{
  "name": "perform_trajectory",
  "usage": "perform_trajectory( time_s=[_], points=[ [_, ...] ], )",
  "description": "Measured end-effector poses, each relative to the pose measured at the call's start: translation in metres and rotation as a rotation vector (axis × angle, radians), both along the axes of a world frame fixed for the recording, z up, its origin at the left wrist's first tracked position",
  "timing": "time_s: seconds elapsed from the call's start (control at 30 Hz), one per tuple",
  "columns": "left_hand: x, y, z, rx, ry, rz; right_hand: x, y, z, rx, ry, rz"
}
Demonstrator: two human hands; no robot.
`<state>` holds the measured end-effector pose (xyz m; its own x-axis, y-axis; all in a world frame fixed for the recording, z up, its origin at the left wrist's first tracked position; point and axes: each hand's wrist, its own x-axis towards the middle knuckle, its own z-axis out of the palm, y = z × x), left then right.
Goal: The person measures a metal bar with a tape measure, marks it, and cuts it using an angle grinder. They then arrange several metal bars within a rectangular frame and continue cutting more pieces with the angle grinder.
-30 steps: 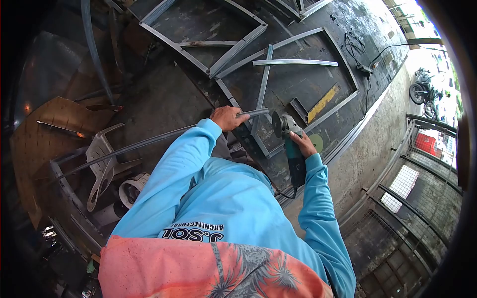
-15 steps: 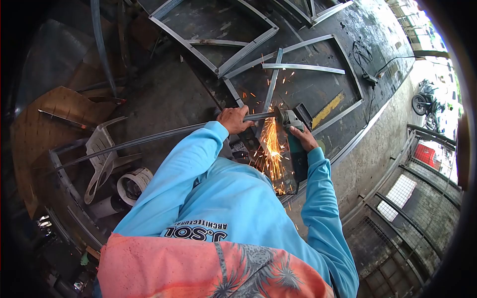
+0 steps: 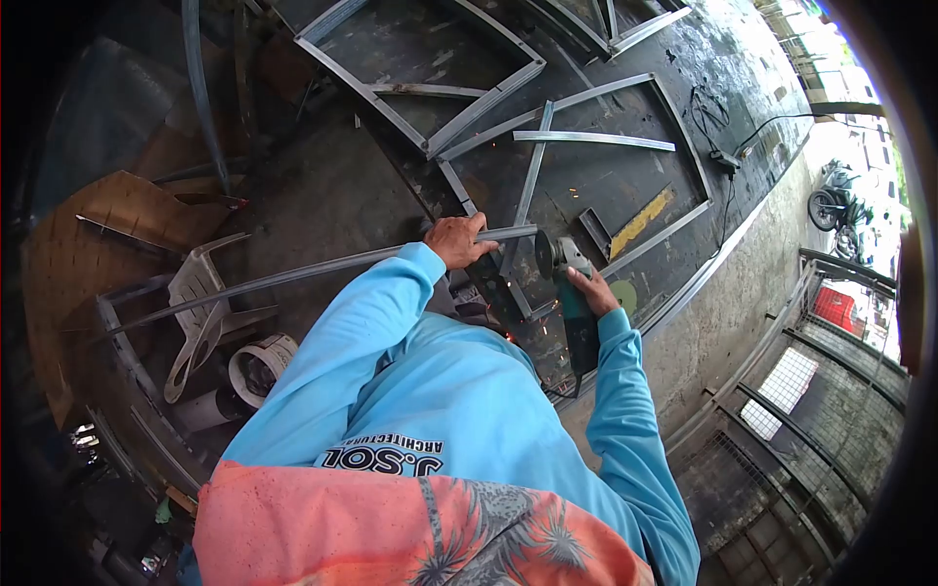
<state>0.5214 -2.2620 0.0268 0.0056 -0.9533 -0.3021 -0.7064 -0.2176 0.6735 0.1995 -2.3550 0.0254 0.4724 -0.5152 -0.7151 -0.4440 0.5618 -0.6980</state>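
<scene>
My left hand point(image 3: 457, 240) is closed around a long metal bar point(image 3: 332, 265), near its right end. The bar runs from the lower left up to the table edge. In my right hand point(image 3: 594, 291) is an angle grinder point(image 3: 579, 317), gripped by its body. Its disc point(image 3: 544, 255) stands just to the right of the bar's end, with a small gap between them. A few faint sparks linger near the grinder. Under both hands lies a rectangular metal frame point(image 3: 686, 137) on the dark table point(image 3: 469, 186).
A loose metal strip point(image 3: 594, 140) lies across the frame, and a short channel piece point(image 3: 593, 232) sits beside a yellow-marked strip point(image 3: 640, 223). Another frame point(image 3: 486, 107) lies farther back. A power cord point(image 3: 725, 210) trails on the right. Left are a broken plastic chair point(image 3: 200, 308) and a bucket point(image 3: 262, 368).
The angle grinder has moved slightly right and down, away from the bar's end. The thick stream of sparks has died to a few specks. My left hand keeps its place on the bar.
</scene>
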Motion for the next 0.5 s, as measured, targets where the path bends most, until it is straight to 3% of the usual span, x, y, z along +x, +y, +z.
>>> perform_trajectory(
  time_s=[0.17,0.5],
  points=[
    [0.002,-0.01,0.007,0.21,-0.007,0.026,-0.017,0.013,0.008,0.029,0.021,-0.103],
    [0.002,-0.011,0.004,0.141,-0.083,-0.017,0.011,-0.008,0.013,-0.06,0.035,-0.005]
  ],
)
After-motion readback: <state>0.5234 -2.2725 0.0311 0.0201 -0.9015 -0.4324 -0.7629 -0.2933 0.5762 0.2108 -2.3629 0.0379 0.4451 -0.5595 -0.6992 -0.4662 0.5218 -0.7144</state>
